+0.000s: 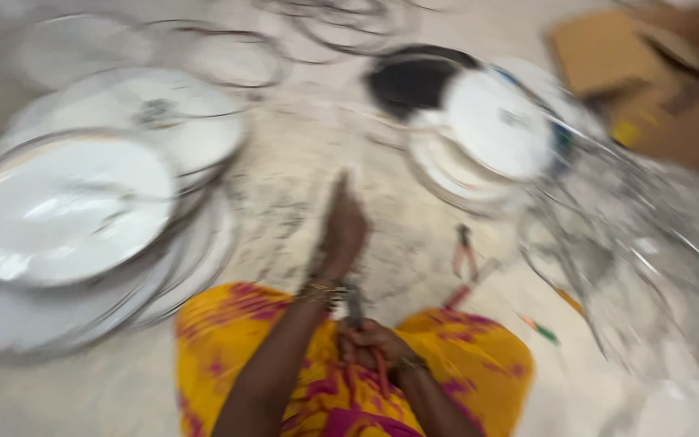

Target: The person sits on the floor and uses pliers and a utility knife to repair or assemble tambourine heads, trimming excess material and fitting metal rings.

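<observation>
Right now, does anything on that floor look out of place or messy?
Nothing looks broken or spilled, though the picture is blurred. Pliers lie loose on the floor between stacks of round white discs, apart from both hands. The right hand grips a red-handled tool; the left hand is stretched out flat.

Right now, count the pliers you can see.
2. One pair of pliers lies on the floor right of the left hand; the right hand grips a second red-handled pair over the lap. Blur may hide more.
</observation>
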